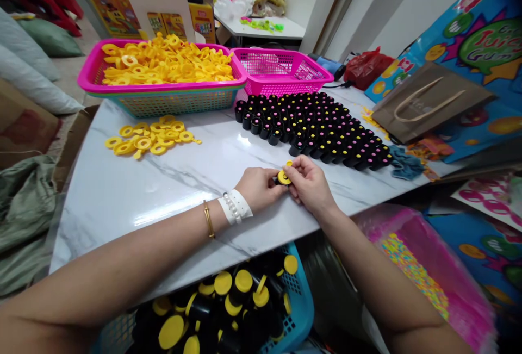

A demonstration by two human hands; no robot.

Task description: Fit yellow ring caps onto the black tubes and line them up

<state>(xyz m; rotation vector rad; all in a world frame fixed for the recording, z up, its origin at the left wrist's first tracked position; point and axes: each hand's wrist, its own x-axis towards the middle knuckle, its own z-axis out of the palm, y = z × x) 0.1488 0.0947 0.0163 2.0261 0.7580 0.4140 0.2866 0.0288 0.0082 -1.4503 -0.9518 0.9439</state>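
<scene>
Open for passing over the bare tabletop (216,163) between the left hand (261,188) and the loose pile of yellow rings (158,147). Also passable between that pile and the rows of black pots (274,137), back to the heaped basket (163,88). Blocked just beyond the right hand (312,184) by those rows, behind them by the pink basket (281,88). Hemmed in at the right end by the paper bag (446,112) and blue cloth (408,166). Crowded below the near edge by the blue basket (304,310) of lidded pots (243,282).
</scene>
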